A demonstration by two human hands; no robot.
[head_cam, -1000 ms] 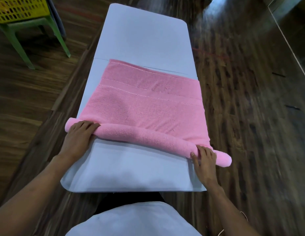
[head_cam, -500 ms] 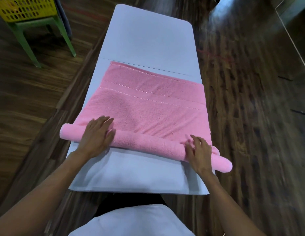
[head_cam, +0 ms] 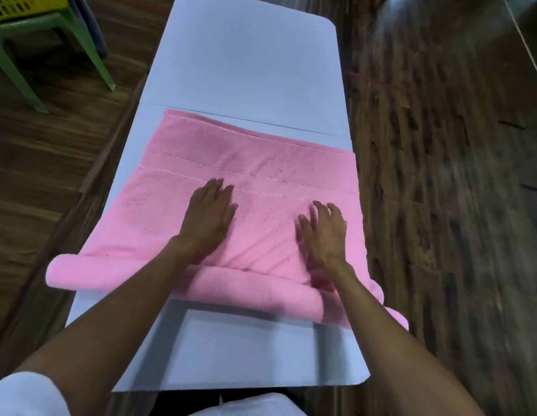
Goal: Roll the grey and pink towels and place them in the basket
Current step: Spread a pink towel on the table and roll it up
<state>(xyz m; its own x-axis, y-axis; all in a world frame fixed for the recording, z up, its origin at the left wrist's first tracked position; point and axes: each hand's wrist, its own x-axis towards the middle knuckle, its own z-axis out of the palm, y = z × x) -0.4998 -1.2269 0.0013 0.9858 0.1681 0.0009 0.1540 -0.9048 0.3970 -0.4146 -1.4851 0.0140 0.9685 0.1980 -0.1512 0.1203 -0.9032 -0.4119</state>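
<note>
The pink towel (head_cam: 261, 163) lies across the white table (head_cam: 249, 70), its near edge rolled into a tube that sticks out past both table sides. My left hand (head_cam: 208, 217) presses flat on the unrolled part beyond the roll, fingers straight. My right hand (head_cam: 324, 232) rests on the towel to the right of it, fingers spread and slightly blurred. Both forearms cross over the roll. The yellow basket (head_cam: 18, 7) shows at the top left corner. No grey towel is in view.
The basket sits on a green plastic stool (head_cam: 81, 46) on the dark wooden floor (head_cam: 441, 145) left of the table. A seam crosses the table just beyond the towel's far edge. Bare tabletop lies beyond it and in front of the roll.
Both hands left the ends of the roll and moved inward and forward onto the flat part of the towel. The roll stays near the front of the table.
</note>
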